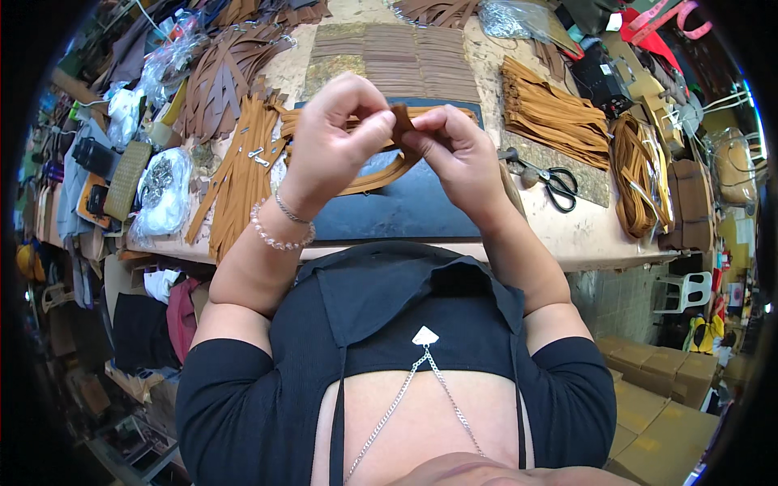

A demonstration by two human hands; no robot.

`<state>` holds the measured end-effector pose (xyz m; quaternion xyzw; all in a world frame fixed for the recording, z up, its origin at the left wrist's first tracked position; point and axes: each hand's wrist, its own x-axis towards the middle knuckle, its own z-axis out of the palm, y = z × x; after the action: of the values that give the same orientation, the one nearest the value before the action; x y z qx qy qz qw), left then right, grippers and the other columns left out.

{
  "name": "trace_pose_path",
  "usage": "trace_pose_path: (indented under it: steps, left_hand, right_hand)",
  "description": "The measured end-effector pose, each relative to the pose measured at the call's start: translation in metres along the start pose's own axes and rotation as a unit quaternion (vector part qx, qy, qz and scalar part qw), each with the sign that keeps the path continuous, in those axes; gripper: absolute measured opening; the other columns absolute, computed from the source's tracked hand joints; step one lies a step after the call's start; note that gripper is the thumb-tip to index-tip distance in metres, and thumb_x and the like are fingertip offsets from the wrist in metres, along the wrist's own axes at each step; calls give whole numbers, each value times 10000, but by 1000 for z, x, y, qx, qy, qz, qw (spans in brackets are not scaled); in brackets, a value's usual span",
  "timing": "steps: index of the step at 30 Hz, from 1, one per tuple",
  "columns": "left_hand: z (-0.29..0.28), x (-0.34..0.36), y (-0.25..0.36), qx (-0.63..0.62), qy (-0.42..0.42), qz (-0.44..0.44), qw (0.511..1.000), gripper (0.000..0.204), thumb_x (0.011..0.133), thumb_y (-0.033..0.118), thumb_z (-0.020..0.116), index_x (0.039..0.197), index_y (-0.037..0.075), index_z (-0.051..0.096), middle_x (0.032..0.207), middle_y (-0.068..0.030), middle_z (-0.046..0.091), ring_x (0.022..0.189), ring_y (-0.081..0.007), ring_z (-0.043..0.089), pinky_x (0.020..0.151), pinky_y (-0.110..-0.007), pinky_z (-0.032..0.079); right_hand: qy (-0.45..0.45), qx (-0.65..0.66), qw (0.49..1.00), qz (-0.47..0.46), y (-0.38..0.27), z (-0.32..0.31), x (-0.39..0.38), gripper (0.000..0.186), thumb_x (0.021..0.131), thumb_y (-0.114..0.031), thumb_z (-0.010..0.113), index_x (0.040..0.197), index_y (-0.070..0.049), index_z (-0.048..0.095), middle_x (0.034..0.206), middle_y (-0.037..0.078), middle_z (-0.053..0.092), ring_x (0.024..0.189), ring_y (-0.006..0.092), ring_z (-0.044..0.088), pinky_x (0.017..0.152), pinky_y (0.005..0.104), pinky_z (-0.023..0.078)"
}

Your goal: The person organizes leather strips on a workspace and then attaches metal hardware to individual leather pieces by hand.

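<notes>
My left hand [344, 134] and my right hand [458, 154] are raised close together over a dark mat [389, 215]. Each pinches, between thumb and fingers, a brown leather-like strip [400, 121], which bends upward between them. A tan strip [385, 175] curves below my fingers; whether it is the same piece I cannot tell. More tan strips behind my hands are partly hidden. Left of the mat lies a bunch of tan straps [231, 190], with small metal fittings [259, 157] among them.
Black-handled scissors [559, 186] lie right of the mat, beside a hammer-like tool [519, 166]. Stacked tan strips [555, 113] and a coiled bundle [639, 174] sit farther right. Rows of brown strips [417, 61] lie at the back. A clear plastic bag [162, 190] rests at left.
</notes>
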<state>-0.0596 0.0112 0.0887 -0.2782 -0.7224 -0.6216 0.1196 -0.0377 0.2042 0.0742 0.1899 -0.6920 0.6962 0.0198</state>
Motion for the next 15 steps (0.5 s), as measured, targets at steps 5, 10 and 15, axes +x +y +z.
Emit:
trace_pose_path:
  steps: [5,10,15]
  left_hand:
    - [0,-3,-4,-209,44,2,977,19,906,15,582,911,33,585,887,15,511,827,-64,480,749,-229,408]
    - [-24,13,13,-374,166,5,912,127,951,57,510,827,60,537,848,-2,492,775,-107,442,758,-250,397]
    - [-19,-31,-69,-29,-12,-153,988,298,982,235,602,743,71,533,691,22,443,649,-87,393,584,-268,368]
  right_hand:
    - [-10,-60,998,-36,-15,7,4,63,937,17,624,999,7,623,924,30,672,873,79,646,781,233,525]
    - [-8,11,999,-37,-23,-17,-14,119,959,28,573,1075,0,569,937,94,664,833,128,668,755,272,558]
    - [-149,192,939,-243,-102,-70,-47,363,997,27,454,1335,-93,403,1075,180,553,680,172,571,447,272,559]
